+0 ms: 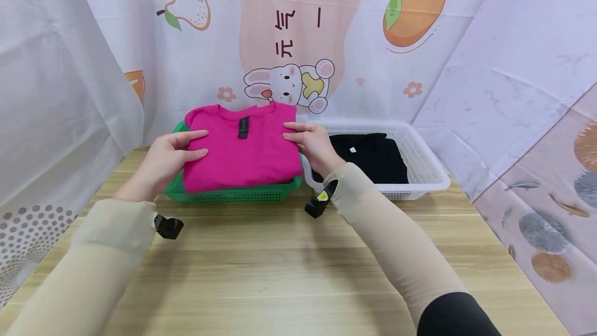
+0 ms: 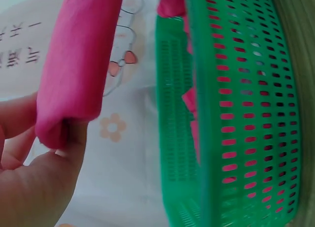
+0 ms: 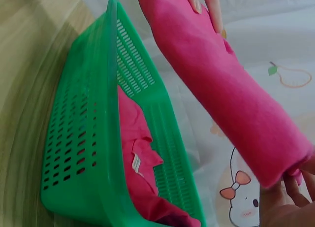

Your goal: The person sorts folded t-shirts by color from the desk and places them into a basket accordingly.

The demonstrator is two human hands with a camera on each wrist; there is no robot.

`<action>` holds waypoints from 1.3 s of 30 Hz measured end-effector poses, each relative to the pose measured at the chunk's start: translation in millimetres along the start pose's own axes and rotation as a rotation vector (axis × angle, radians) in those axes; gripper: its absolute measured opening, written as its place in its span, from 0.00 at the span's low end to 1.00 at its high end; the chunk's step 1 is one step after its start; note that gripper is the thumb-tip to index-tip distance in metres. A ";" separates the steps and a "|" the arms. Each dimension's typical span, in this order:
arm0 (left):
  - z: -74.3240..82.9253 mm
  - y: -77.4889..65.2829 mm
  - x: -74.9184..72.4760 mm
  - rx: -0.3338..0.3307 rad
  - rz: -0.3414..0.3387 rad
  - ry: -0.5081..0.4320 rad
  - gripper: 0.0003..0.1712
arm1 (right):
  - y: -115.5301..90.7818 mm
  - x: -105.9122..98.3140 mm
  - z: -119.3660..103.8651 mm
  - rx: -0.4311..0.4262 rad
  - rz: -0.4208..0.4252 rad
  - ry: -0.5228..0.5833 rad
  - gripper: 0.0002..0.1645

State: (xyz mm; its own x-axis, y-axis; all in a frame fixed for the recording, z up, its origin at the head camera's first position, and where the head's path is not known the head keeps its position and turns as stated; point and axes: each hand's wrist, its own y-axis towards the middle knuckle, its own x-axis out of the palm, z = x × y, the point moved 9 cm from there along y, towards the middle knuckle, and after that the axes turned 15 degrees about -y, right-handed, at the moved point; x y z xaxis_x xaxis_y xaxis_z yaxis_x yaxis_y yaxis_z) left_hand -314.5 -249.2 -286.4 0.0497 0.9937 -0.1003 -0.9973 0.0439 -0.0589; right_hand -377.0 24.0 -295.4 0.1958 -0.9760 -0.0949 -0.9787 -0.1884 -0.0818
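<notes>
A folded hot-pink T-shirt (image 1: 252, 154) with a dark neck label is held up between my two hands, over the green basket (image 1: 228, 197). My left hand (image 1: 163, 162) grips its left edge, fingers on the front face and some tucked under the fold, as the left wrist view shows. On the opposite edge my right hand (image 1: 316, 144) pinches the cloth in the same way. In the right wrist view the shirt's folded lower side is above the basket rim, apart from it. More pink cloth (image 3: 135, 118) with a white tag lies inside the basket.
A white basket (image 1: 426, 162) stands right beside the green one, holding a folded black garment (image 1: 373, 157). Both are on a wood-grain table (image 1: 261, 263). Behind them hangs a printed curtain (image 1: 205, 66), with more sheets along both sides.
</notes>
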 end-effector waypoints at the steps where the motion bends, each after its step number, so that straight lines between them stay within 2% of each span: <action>1: -1.5 2.5 -1.1 0.005 0.015 0.009 0.34 | 2.3 0.1 1.3 0.002 0.000 0.003 0.22; 9: -14.2 18.7 -10.1 0.027 0.166 -0.022 0.32 | 15.5 6.4 12.6 -0.003 -0.059 0.019 0.25; 13: -18.8 21.2 -15.4 0.028 0.230 -0.019 0.31 | 18.5 11.0 18.1 -0.003 -0.078 -0.002 0.27; 17: -23.4 22.1 -18.0 0.017 0.276 -0.015 0.31 | 21.1 12.7 23.7 -0.002 -0.058 -0.011 0.27; 21: -27.4 23.1 -17.6 0.000 0.297 -0.009 0.30 | 22.1 12.1 29.0 0.002 -0.020 -0.021 0.25; 28: -31.1 28.8 -18.0 0.010 0.320 -0.005 0.29 | 23.0 12.9 35.4 0.015 0.011 -0.041 0.26; 33: -35.4 30.1 -20.1 0.000 0.339 0.010 0.29 | 26.6 14.8 40.8 0.016 -0.004 -0.061 0.31; 39: -37.9 24.8 -25.3 -0.010 0.378 0.022 0.29 | 28.5 14.6 43.7 -0.011 -0.022 -0.019 0.33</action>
State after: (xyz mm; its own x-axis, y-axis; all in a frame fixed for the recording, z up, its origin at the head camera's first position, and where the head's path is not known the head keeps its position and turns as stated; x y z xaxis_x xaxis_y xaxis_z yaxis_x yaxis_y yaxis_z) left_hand -338.5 -277.2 -323.0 -0.3203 0.9372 -0.1384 -0.9450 -0.3264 -0.0233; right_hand -399.3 9.1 -342.5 0.2183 -0.9694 -0.1121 -0.9747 -0.2111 -0.0731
